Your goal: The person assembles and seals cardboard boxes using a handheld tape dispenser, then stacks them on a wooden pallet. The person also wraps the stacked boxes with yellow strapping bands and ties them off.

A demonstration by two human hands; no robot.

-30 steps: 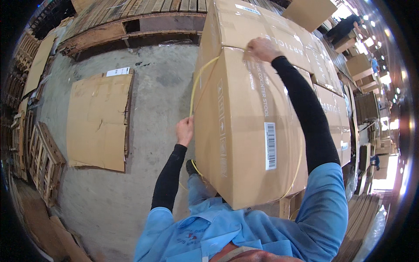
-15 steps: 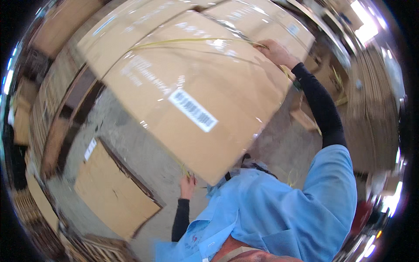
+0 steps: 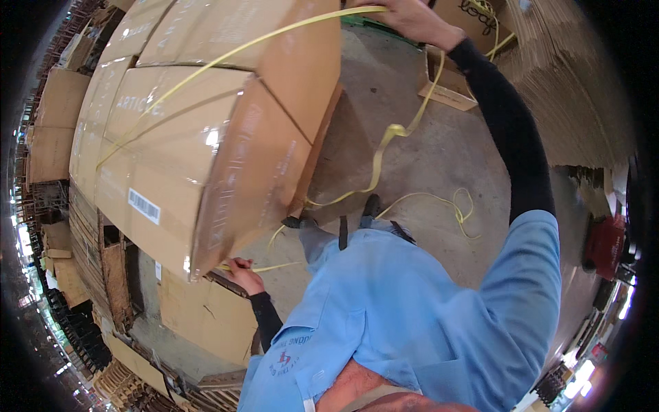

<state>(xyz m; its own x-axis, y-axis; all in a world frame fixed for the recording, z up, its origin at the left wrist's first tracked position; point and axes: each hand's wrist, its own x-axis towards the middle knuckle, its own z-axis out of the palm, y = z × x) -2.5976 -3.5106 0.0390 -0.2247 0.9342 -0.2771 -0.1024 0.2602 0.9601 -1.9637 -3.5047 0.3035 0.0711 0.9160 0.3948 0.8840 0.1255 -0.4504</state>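
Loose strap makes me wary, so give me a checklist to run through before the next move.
1. Right grip holding the flat yellow strap: ok.
2. Left grip holding yellow strap beside the stacked brown cardboard cartons: ok.
3. Strap properly placed on the stack's far side: cannot tell, hidden from view.
4. Length hanging below the right grip free of folds: not ok, bunched partway down.
5. Grey concrete floor around the dark shoes free of strap: not ok, yellow lengths lie close by.
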